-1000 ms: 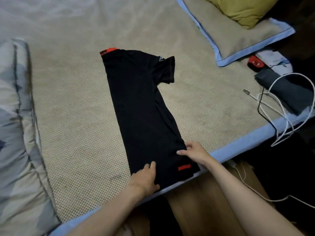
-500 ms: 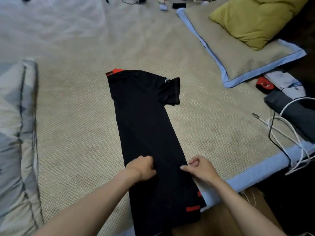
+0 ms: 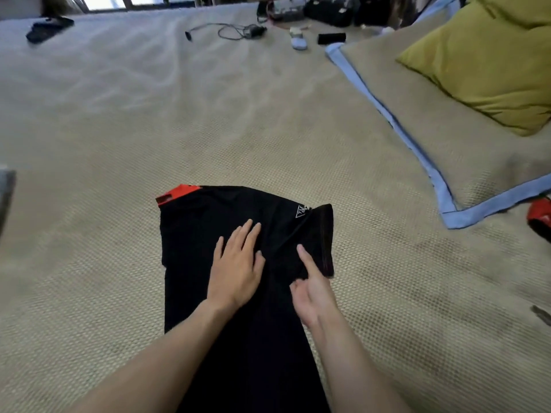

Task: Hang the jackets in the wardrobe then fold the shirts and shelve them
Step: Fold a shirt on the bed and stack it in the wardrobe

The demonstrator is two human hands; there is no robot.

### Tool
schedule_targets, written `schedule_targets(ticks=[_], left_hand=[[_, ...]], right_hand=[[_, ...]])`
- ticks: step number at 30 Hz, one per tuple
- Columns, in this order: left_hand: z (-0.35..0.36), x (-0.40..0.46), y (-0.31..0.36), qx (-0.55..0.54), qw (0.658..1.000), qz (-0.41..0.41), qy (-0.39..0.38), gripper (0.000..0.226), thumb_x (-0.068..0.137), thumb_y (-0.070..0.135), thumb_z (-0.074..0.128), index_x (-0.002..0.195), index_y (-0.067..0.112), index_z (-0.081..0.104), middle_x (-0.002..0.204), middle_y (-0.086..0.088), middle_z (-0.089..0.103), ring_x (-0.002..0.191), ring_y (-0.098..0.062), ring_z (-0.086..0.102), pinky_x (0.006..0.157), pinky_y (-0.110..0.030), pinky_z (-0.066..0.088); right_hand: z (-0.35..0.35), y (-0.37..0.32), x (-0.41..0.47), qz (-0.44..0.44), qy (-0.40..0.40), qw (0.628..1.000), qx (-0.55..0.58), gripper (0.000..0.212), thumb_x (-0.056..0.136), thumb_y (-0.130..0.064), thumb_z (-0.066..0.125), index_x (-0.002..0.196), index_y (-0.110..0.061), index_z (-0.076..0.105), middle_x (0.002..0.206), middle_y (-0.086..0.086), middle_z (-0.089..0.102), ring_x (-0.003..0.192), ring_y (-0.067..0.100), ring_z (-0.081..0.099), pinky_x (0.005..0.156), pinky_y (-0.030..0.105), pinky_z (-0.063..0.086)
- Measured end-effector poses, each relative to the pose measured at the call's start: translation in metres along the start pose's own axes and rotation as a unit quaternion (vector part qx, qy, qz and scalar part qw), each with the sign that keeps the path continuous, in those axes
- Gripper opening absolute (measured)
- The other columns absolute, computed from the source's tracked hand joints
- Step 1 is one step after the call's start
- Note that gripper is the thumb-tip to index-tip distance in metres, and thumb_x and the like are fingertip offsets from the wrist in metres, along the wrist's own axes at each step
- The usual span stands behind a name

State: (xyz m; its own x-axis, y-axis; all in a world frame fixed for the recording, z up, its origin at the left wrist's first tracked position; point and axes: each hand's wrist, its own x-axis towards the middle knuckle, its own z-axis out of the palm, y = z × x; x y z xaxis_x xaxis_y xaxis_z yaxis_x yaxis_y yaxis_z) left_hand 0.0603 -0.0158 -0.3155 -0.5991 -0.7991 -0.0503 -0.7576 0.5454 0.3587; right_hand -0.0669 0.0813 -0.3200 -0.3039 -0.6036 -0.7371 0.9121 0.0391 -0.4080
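A black shirt (image 3: 190, 234) with a red collar patch lies lengthwise on the beige bed mat (image 3: 89, 174), folded in half, its short sleeve sticking out to the right. My left hand (image 3: 237, 268) rests flat on the shirt's upper part, fingers spread. Just right of it, my right hand (image 3: 313, 286) lies on the cloth beside the sleeve, index finger stretched out, holding nothing. My forearms cover the shirt's lower part.
A yellow-green pillow (image 3: 489, 61) sits on a beige blue-edged pillow (image 3: 441, 186) at the right. A red object (image 3: 539, 216) shows at the right edge. A cable (image 3: 229, 31), a black remote (image 3: 49, 26) and small items lie at the far side of the bed.
Both hands slid up the shirt from the hem near the bed edge to the chest and sleeve. The left hand opened flat. The view moved forward over the bed.
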Motion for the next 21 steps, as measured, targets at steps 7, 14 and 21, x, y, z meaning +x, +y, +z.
schedule_targets(ticks=[7, 14, 21], left_hand=[[0.048, 0.031, 0.006, 0.083, 0.994, -0.065, 0.025, 0.060, 0.104, 0.046, 0.016, 0.161, 0.032, 0.006, 0.169, 0.002, 0.004, 0.156, -0.021, 0.002, 0.123, -0.057, -0.002], [0.013, 0.043, 0.001, 0.017, 0.994, -0.039, -0.101, 0.059, 0.105, 0.048, 0.015, 0.159, 0.038, -0.006, 0.169, 0.004, -0.012, 0.155, -0.020, -0.013, 0.123, -0.055, -0.008], [-0.059, 0.020, -0.114, -0.219, 0.931, -0.241, 0.166, 0.043, 0.096, 0.019, 0.046, 0.138, 0.011, 0.049, 0.138, -0.008, 0.049, 0.125, -0.023, 0.051, 0.112, -0.043, 0.040]], right_hand=[[0.031, 0.006, 0.033, -0.050, 0.246, 0.965, 0.078, 0.050, 0.074, -0.026, 0.088, 0.117, -0.012, 0.067, 0.114, 0.009, 0.070, 0.104, 0.027, 0.068, 0.100, 0.045, 0.054], [0.059, 0.007, 0.012, -0.326, 0.222, 0.882, -0.258, 0.029, 0.104, -0.027, 0.053, 0.129, -0.025, 0.068, 0.113, -0.017, 0.072, 0.109, 0.003, 0.067, 0.093, 0.024, 0.053], [0.058, 0.015, -0.016, -0.317, -0.177, 0.416, -0.834, 0.084, 0.092, -0.013, 0.056, 0.162, -0.031, 0.014, 0.171, -0.006, 0.011, 0.158, 0.013, 0.005, 0.129, 0.042, 0.009]])
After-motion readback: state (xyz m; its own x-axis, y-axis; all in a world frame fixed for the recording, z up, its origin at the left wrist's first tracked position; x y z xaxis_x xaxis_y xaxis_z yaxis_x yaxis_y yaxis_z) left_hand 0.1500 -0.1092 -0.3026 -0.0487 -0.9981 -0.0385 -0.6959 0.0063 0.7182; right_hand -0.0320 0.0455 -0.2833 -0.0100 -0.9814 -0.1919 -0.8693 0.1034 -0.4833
